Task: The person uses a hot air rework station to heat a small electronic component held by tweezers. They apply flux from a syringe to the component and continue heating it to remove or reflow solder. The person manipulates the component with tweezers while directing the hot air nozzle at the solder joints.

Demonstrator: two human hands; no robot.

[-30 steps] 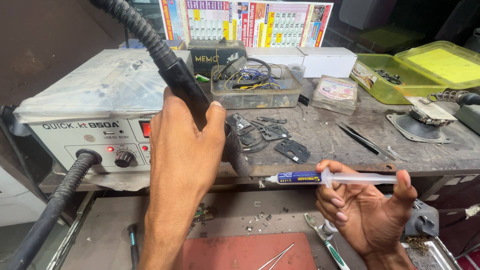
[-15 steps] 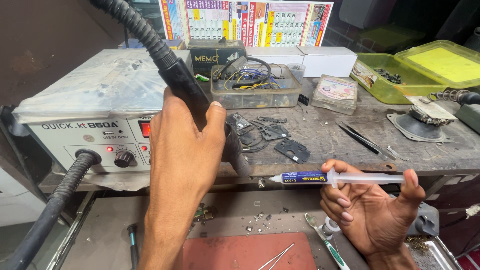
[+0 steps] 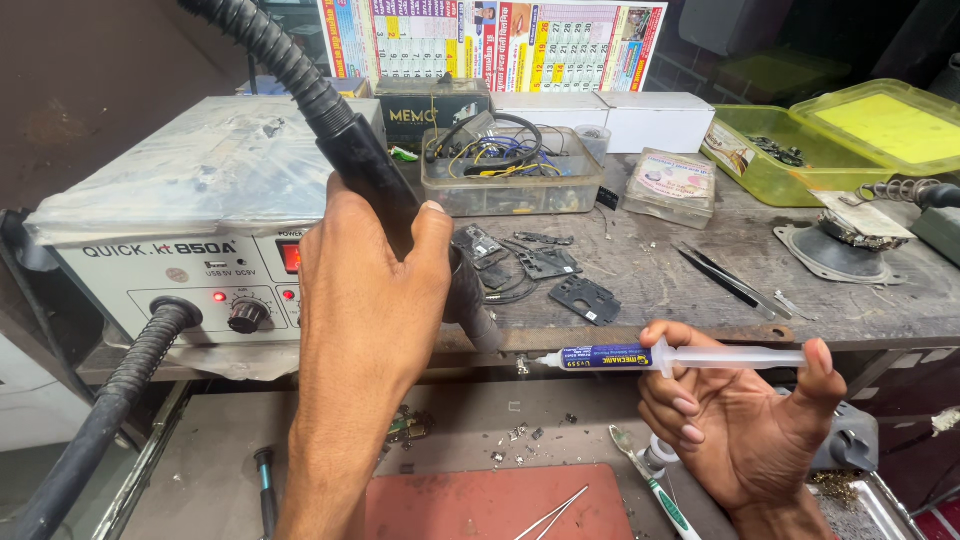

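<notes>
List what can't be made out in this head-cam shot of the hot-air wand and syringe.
- Hot-air wand: the left hand covers its grip; the hose runs off the top edge.
- Syringe: the right hand hides how the thumb meets the plunger.
- Green-handled tool: cut off by the bottom edge.
- Yellow box: contents too small to tell.

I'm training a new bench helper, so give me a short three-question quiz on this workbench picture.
1. True or false: the left hand holds the black hot-air handpiece.
2. What does the right hand hold? A) tweezers B) a syringe with a blue label C) a screwdriver
3. Fill in: the red mat lies on the ____ shelf, below the hands.

Key
1. True: its grip wraps the handpiece, whose hose runs up out of view.
2. B: the syringe lies level across the fingertips, tip pointing toward the left hand.
3. Lower, under the worktop.
</notes>
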